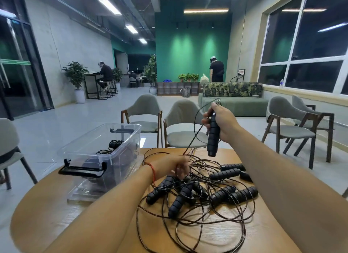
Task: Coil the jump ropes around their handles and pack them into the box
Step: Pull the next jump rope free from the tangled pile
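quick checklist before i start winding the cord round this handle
1. Right hand grips the handle firmly: ok.
2. Cord free of the pile: not ok, it runs down into the tangle.
3. Left hand has this same cord: cannot tell, its fingers are blurred among the loops.
4. Box open and close by: ok.
5. Room left in the box: looks ok, only a few ropes inside.

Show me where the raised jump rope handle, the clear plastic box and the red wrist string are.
raised jump rope handle (212, 139): head view, middle of its black foam grip.
clear plastic box (90, 186): head view, near wall under the black latch.
red wrist string (152, 170): head view, where it crosses the wrist.
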Action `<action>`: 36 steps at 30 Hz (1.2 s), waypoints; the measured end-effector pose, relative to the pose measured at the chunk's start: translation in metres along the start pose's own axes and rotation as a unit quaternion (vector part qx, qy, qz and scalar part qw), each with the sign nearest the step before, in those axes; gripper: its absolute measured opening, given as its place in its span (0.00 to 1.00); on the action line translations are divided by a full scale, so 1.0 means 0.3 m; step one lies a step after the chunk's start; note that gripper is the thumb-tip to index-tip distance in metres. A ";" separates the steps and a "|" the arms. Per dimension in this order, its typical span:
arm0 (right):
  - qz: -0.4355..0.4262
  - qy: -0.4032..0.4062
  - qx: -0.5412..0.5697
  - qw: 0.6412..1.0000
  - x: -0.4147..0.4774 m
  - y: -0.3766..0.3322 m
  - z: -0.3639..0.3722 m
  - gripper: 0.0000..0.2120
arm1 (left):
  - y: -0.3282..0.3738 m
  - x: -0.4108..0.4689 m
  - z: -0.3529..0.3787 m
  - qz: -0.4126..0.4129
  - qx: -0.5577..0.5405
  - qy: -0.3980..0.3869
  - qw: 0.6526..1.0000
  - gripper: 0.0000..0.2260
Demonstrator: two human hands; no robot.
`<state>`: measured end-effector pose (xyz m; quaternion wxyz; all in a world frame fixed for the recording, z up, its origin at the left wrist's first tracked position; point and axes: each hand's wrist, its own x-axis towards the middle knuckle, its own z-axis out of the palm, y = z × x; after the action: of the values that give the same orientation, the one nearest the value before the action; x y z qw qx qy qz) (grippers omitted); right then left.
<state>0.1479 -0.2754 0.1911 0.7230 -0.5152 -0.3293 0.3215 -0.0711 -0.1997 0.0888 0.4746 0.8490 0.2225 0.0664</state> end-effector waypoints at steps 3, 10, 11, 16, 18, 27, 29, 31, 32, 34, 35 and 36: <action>0.027 -0.012 -0.048 0.998 -0.005 0.026 -0.028 0.11 | -0.015 0.004 -0.022 -0.014 0.090 0.080 0.993 0.20; 0.111 -0.189 -0.161 0.962 -0.091 0.182 -0.025 0.24 | 0.140 0.078 -0.081 0.083 -0.195 0.279 0.937 0.15; 0.121 -0.217 -0.162 0.955 -0.102 0.196 -0.026 0.27 | 0.161 0.080 -0.106 0.105 -0.213 0.293 0.926 0.15; 0.094 -0.277 -0.294 0.910 -0.129 0.222 -0.018 0.28 | 0.250 0.047 -0.221 0.180 -0.212 0.346 0.896 0.13; 0.068 -0.240 -0.346 0.904 -0.125 0.215 -0.006 0.21 | 0.251 0.032 -0.238 0.182 -0.183 0.365 0.894 0.10; 0.007 -0.143 -0.142 0.980 -0.047 0.075 0.045 0.11 | 0.078 0.025 -0.071 -0.085 -0.039 0.136 0.986 0.23; 0.011 -0.135 -0.097 0.986 -0.042 0.047 0.065 0.13 | 0.044 0.024 0.011 -0.062 0.065 0.027 0.996 0.27; 0.018 -0.125 -0.041 0.991 -0.036 0.020 0.081 0.14 | 0.029 0.038 0.077 -0.054 0.107 0.002 0.993 0.28; 0.018 -0.118 -0.012 0.993 -0.035 0.009 0.084 0.14 | 0.028 0.042 0.094 -0.053 0.117 -0.005 0.992 0.24; 0.016 -0.095 0.023 0.995 -0.027 -0.001 0.081 0.14 | 0.019 0.038 0.104 -0.055 0.143 -0.050 0.987 0.16; 0.015 -0.078 0.027 0.996 -0.021 -0.001 0.074 0.13 | -0.004 0.039 0.099 -0.061 0.152 -0.083 0.983 0.15; 0.016 -0.060 0.025 0.998 -0.014 0.002 0.066 0.13 | -0.025 0.031 0.094 -0.070 0.156 -0.118 0.978 0.14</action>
<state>0.1294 -0.2682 0.1949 0.7098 -0.4817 -0.3556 0.3711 -0.0560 -0.2143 0.0664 0.3630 0.8966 0.2314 -0.1035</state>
